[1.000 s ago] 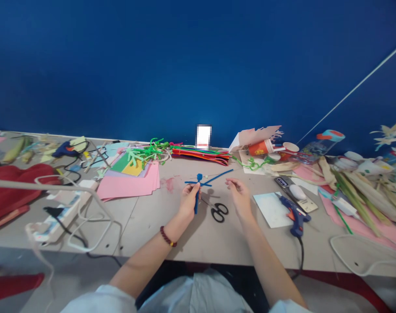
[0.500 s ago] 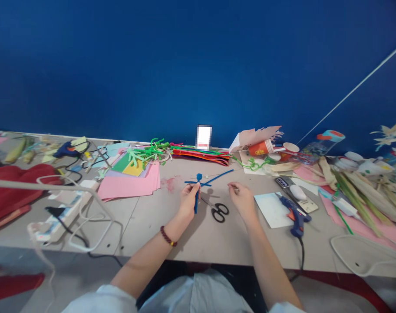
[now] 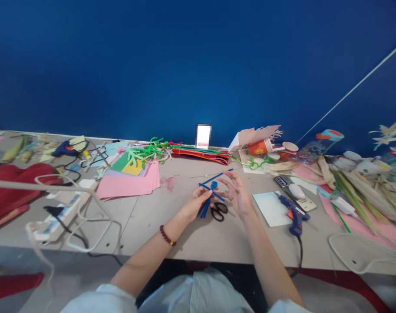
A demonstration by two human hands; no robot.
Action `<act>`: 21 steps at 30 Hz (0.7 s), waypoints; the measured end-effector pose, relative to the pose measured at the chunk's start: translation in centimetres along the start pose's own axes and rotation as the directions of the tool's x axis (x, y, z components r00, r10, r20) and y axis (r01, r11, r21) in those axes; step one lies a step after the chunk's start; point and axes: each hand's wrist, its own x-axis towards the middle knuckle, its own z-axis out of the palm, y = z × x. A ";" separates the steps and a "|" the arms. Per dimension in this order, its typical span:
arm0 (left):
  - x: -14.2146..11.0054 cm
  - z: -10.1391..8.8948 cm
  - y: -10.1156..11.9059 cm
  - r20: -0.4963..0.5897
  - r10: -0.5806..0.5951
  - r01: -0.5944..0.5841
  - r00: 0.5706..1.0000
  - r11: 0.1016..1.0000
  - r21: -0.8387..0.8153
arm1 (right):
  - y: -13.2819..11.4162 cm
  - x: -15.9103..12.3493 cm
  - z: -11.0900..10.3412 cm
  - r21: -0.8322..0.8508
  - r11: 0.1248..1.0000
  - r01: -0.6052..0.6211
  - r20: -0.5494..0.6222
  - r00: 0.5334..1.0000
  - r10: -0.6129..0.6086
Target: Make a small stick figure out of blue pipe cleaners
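My left hand is closed on a figure of blue pipe cleaners. Its round coiled top stands above my thumb, thin arms stick out at the sides, and several strands hang below. Close by on the right is my right hand, its fingers spread and curved toward the figure; whether a fingertip touches it is hard to tell. Behind the figure, a loose blue pipe cleaner lies slanting on the table. Black-handled scissors rest under and between my hands, their blades covered by the left hand and the figure.
Against the blue wall lies a bundle of coloured pipe cleaners. Pink paper sheets and a power strip with cords are at left. A glue gun, a phone and dried husks occupy the right side.
My left hand has moved right and tilted the blue figure, its lower strands fanning out. My right hand has opened from a pinch and come nearer to the figure.
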 end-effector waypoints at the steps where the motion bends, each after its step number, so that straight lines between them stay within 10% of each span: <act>1: -0.1 0.0 0.0 0.012 0.008 -0.008 1.000 1.000 0.028 | 0.0 0.0 0.1 -0.022 1.000 0.000 0.012 1.000 0.000; 8: 0.0 -0.2 0.0 0.093 -0.060 0.037 0.994 0.973 0.227 | -0.3 -0.4 0.5 -0.291 0.956 -0.033 0.093 0.994 0.062; 16: -0.1 -0.4 0.1 0.104 -0.027 0.002 0.994 0.972 0.235 | -0.9 -0.7 0.9 -0.089 0.987 -0.132 0.163 0.976 0.146; 21: 0.3 -0.8 0.6 0.036 0.021 -0.026 0.999 0.988 0.152 | -0.2 0.1 0.0 -0.139 0.979 -0.148 -0.034 0.989 0.145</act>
